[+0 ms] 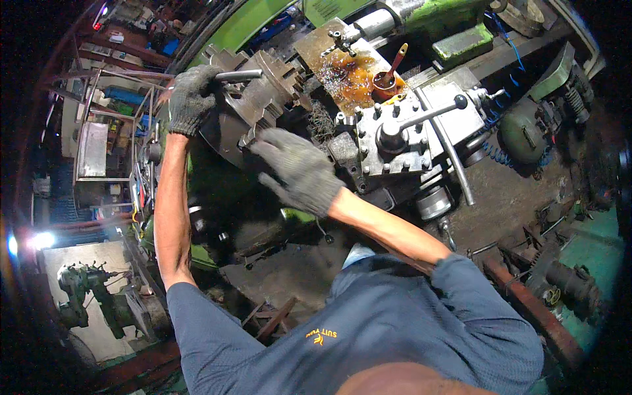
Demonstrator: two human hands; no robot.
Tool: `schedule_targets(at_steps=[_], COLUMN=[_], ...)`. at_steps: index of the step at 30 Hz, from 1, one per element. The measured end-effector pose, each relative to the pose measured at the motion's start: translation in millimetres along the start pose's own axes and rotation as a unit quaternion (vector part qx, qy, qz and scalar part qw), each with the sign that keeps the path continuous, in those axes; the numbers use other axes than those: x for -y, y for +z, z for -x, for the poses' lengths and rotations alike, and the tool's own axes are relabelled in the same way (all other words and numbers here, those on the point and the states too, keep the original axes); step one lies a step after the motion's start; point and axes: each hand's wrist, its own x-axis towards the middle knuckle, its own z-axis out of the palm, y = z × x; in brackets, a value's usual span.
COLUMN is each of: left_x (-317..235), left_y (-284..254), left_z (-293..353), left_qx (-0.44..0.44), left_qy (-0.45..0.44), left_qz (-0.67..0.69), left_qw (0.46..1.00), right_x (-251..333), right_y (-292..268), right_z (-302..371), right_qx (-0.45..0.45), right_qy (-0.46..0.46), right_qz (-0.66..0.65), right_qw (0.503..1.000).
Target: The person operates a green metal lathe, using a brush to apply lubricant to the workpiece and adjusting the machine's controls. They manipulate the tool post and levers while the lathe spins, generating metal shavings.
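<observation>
A grey knitted glove covers my left hand (191, 100), which is closed around a round metal bar (241, 75) at the near-left side of a lathe chuck (263, 82). The bar's free end points right, across the chuck. What the rest of the bar joins is hidden by my hand. My right hand (299, 168), also gloved, is stretched toward the chuck's lower edge, with its fingers extended and apart beside a stepped chuck jaw (247, 136). Slight blur hides whether the fingertips touch that jaw.
Right of the chuck stands a square tool post (395, 141) with a ball-ended lever (434, 113). Behind it, a brown cup (384, 85) holding a brush (397, 59) sits on an oily plate (349, 76). A long handle (454, 158) slants toward me. Metal shavings (321, 122) lie near the chuck.
</observation>
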Motion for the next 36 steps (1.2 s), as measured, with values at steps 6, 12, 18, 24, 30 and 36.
schedule_targets(at_steps=[6,12,18,24,30,36], left_x=[22.8,16.7,26.0,32.8,34.3,24.0], left_y=[-9.9,37.5,43.1,42.5,42.2,31.8], left_z=[-30.9,-33.0,-39.1,-22.5,-22.3,-21.1], left_qx=[0.111,-0.043,-0.128,-0.196,-0.157,-0.164], left_qy=[0.128,0.013,0.018,0.094,0.072,0.057], left_qz=[-0.062,-0.141,-0.087,-0.021,0.017,0.021], left_qw=[0.984,0.989,0.988,0.976,0.985,0.985], right_x=[12.5,-50.9,-91.7,-67.4,33.8,88.9], right_y=[-127.6,-195.9,-174.6,-165.3,-147.1,-82.4], right_z=[93.9,173.0,190.1,255.6,262.6,141.7], right_qx=[-0.034,-0.077,-0.002,-0.2,-0.262,-0.161], right_qy=[0.103,0.282,0.531,0.469,0.404,0.346], right_qz=[0.067,0.44,0.384,0.328,0.337,0.37], right_qw=[0.992,0.849,0.755,0.795,0.809,0.847])
